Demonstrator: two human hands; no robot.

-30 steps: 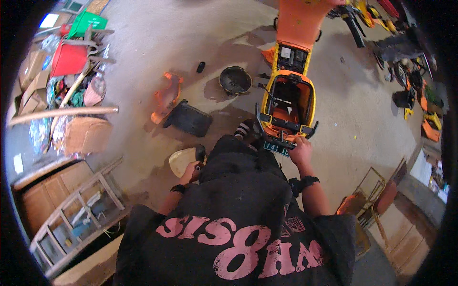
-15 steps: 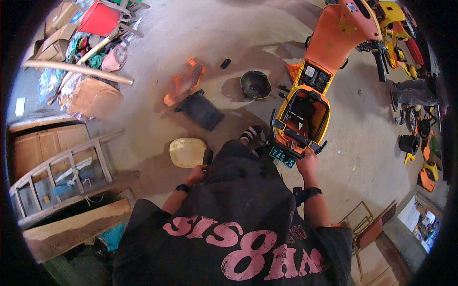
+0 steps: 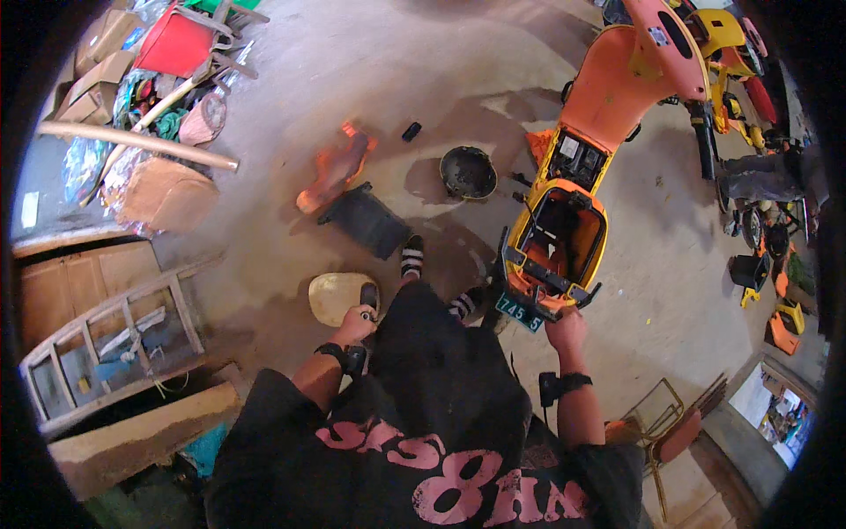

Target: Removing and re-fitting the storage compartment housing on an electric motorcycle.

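My left hand (image 3: 357,324) is closed around a small metal-and-dark tool (image 3: 367,314), seen over a cream plastic panel (image 3: 330,295) on the floor. My right hand (image 3: 566,329) grips the orange rear edge of a yellow and orange scooter (image 3: 592,79), just beside its green licence plate (image 3: 509,307). The scooter's seat is off, showing an open storage bay (image 3: 568,234) and a compartment with dark components (image 3: 577,160). My feet in striped sandals (image 3: 411,256) show below me, left of the scooter's rear.
A black plastic piece (image 3: 366,220), orange panel (image 3: 326,176), round dark basin (image 3: 467,172) and small black object (image 3: 411,131) lie on the floor. Clutter (image 3: 167,185) and a wooden ladder (image 3: 132,326) line the left; vehicle parts (image 3: 749,269) the right; a metal-framed chair (image 3: 670,432) behind right.
The view has swung, so the scooter appears further right than a second ago. A second sandalled foot has come into sight. Both hands keep their holds.
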